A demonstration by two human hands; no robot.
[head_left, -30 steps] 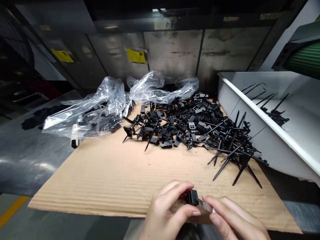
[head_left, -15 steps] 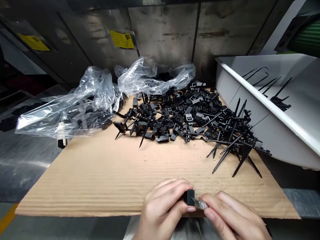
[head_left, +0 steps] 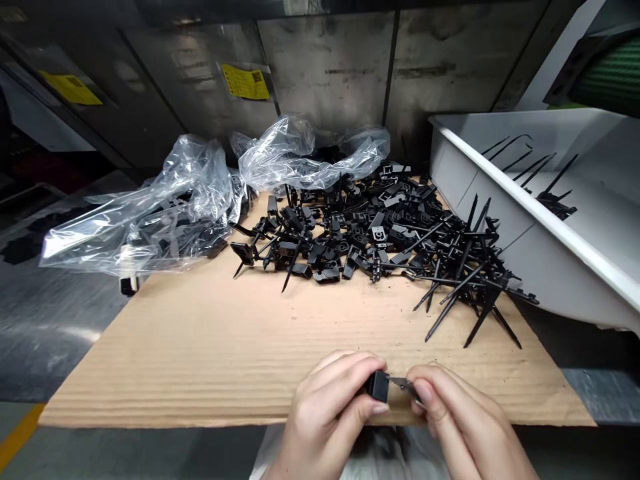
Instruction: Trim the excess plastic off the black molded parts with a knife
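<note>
My left hand (head_left: 333, 407) is closed around a small black plastic part (head_left: 379, 386), whose squared end sticks out past the thumb and forefinger. Close to that end, my right hand (head_left: 457, 407) pinches a small metal blade (head_left: 401, 382). Its thin tip points left at the part's upper edge; whether the two touch I cannot tell. The blade's rear is hidden by my right fingers. Both hands are over the near edge of the cardboard sheet (head_left: 200, 353). Beyond them lies a heap of black plastic parts (head_left: 350, 233).
Long black sprue sticks (head_left: 465, 280) jut from the heap's right side. A light grey bin (head_left: 525, 213) at the right holds several similar pieces. Clear plastic bags (head_left: 190, 180) with black parts lie at the back left. A metal wall (head_left: 325, 67) stands behind.
My right hand has turned the blade, and its tip has risen from the front of the black part towards its upper edge. My left hand keeps its grip. The view has shifted slightly.
</note>
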